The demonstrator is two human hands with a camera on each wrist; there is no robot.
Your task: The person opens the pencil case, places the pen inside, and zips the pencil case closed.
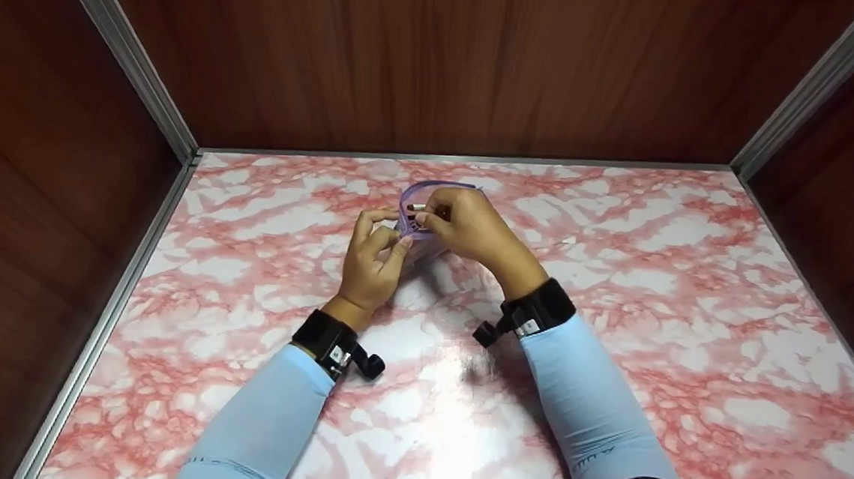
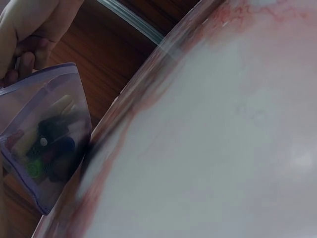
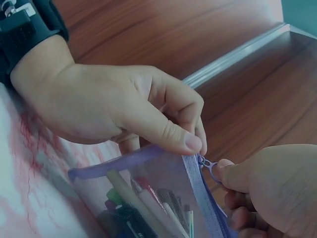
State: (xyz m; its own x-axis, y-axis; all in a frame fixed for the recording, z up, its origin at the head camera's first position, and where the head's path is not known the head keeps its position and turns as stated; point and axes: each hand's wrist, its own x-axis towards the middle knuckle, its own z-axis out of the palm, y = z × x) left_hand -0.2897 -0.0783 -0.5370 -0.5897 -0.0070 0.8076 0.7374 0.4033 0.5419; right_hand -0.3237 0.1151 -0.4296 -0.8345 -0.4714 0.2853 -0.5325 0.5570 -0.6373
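Note:
A see-through mesh zip pouch (image 3: pixel 148 171) with purple edging stands with its mouth open between the hands. Pens (image 3: pixel 163 203) and other small things fill its lower part; a bright green piece (image 2: pixel 34 168) shows through the mesh. My left hand (image 1: pixel 374 262) pinches the pouch's rim beside the zip's purple pull ring (image 3: pixel 214 171). Over the mouth, my right hand (image 1: pixel 466 223) has its fingers curled round a slim pen-like stick (image 1: pixel 417 207), pale with a dark end. Most of that stick is hidden by the fingers. The right thumb appears close to the ring; contact is unclear.
A glossy table (image 1: pixel 657 286) with a red and white marbled top lies under both arms. Dark wood-grain panels (image 1: pixel 447 60) enclose its back and sides, with metal strips (image 1: pixel 121 45) along the corners. Both wrists wear black camera straps (image 1: pixel 539 306).

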